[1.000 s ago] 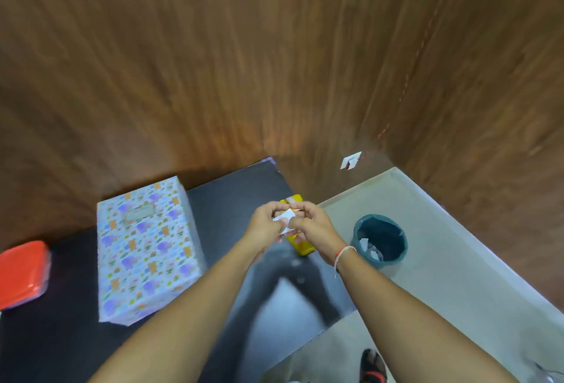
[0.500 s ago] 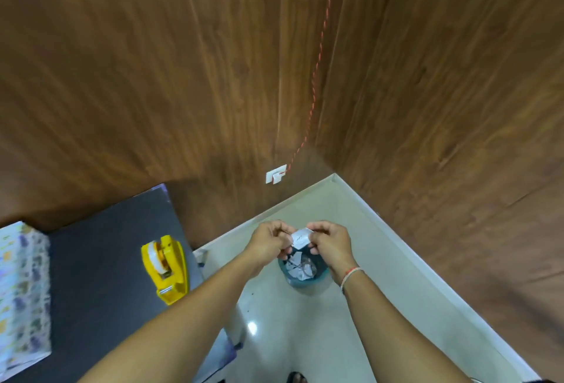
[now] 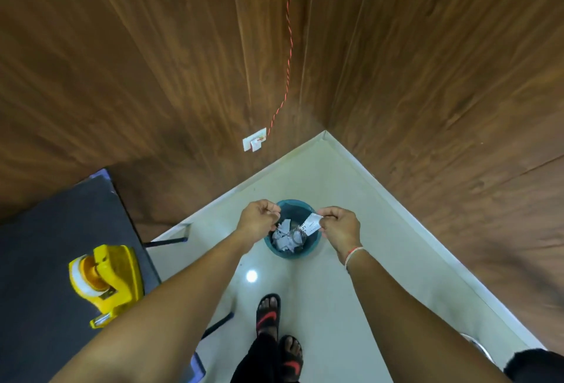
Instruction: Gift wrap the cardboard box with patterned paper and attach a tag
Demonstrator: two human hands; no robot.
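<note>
Person stands over bin (image 3: 291,249), 2 hands apart above it.
Right hand (image 3: 340,227) pinches white paper slip (image 3: 312,224); left hand (image 3: 258,220) curled, contents unclear. Tape dispenser (image 3: 105,280) on table (image 3: 39,248), left; wrapped box out of view.

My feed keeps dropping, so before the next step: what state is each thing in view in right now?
left hand: fingers curled, over the bin; whether it holds a scrap cannot be told.
right hand: pinches the white paper slip.
white paper slip: held above the bin, not dropped.
bin: upright on the floor, open, holds paper scraps.
tape dispenser: on the dark table, untouched, roll loaded.
dark table: carries the tape dispenser.
</note>
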